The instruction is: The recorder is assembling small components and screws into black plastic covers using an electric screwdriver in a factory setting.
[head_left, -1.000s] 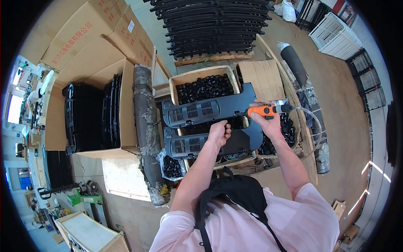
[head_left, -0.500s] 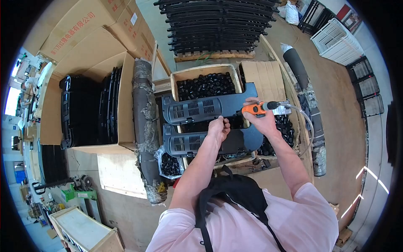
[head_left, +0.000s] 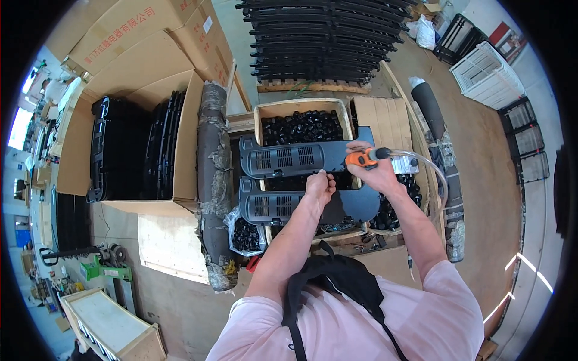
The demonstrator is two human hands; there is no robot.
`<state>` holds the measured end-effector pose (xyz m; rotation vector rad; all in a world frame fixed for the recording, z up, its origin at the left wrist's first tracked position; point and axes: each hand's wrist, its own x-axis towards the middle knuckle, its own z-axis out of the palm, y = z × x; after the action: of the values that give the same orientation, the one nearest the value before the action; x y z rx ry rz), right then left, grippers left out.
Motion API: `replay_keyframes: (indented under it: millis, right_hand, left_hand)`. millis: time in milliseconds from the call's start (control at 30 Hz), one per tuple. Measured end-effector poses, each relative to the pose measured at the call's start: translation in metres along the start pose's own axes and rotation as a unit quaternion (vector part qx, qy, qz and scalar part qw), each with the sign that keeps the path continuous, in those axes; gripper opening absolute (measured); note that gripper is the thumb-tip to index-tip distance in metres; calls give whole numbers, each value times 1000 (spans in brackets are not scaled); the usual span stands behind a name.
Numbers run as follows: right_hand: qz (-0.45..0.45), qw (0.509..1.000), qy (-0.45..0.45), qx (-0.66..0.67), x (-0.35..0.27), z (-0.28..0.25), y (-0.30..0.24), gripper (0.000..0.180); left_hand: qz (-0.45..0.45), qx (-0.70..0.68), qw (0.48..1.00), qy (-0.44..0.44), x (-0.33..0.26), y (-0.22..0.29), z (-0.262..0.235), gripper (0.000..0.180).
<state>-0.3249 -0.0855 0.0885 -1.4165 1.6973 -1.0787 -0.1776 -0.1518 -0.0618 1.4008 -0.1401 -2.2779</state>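
Observation:
Two dark grey plastic panels with slotted vents lie one beyond the other across the boxes in front of me, the far panel [head_left: 330, 155] and the near panel [head_left: 346, 206]. My right hand [head_left: 376, 176] is wrapped round an orange air screwdriver [head_left: 361, 158] above the right part of the far panel. Where its tip meets the panel is hidden. A clear hose [head_left: 430, 165] runs off the tool to the right. My left hand [head_left: 321, 186] is closed, fingers curled, at the far panel's front edge; anything pinched in it is too small to make out.
Behind the panels stands a wooden box [head_left: 259, 114] of small black parts. Left of them are a bag of black parts [head_left: 245, 236], a wrapped roll [head_left: 212, 180] and a carton [head_left: 129, 204] of black panels. A cardboard sheet [head_left: 385, 117] lies at right. Black bars [head_left: 325, 45] are stacked behind.
The whole view has shifted slightly. The screwdriver and my right hand have moved a little left over the far panel. My left hand stays closed at the panel's front edge.

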Motion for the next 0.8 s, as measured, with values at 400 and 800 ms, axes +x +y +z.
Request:
replay_keyframes:
  millis: [400,800]
  right_hand:
    - [10,986,91,142,-15,-10,-5,55]
    - [30,960,81,265,-26,16,-15,59]
  left_hand:
    - [33,35,998,-47,-10,-11,-6,32]
    - [113,-4,991,-66,-61,13,-43,30]
